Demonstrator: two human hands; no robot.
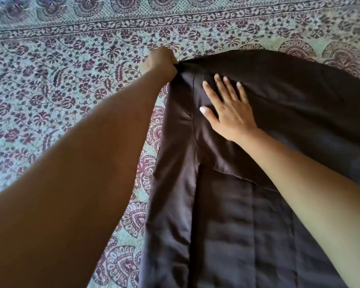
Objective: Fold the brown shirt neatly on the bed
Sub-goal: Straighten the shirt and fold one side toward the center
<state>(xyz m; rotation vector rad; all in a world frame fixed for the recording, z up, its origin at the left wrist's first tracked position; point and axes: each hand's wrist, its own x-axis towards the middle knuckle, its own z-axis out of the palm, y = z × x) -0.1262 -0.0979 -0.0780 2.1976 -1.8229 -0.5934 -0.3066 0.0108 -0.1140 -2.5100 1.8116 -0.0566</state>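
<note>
The brown shirt [289,96] lay on the bed, filling the view from 12 o'clock round through 3 to 6 o'clock. Its cloth was dark, smooth and faintly glossy. A long narrow panel ran down its left edge, with straight seams, soft creases and an angled fold across the middle. Its far edge curved in a rounded hump.

The left hand [160,63], at about 11 o'clock from the centre, was closed into a fist, gripping the shirt's far left corner and bunching the fabric there. The right hand [231,111], at about 2 o'clock, rested flat on the shirt, palm down, fingers straight and spread, holding nothing.

Under the shirt, the bedspread [71,69] was a matte pale green cotton print of maroon flowers, leaves and fan-shaped medallions, with a leafy border band at 12 o'clock.
</note>
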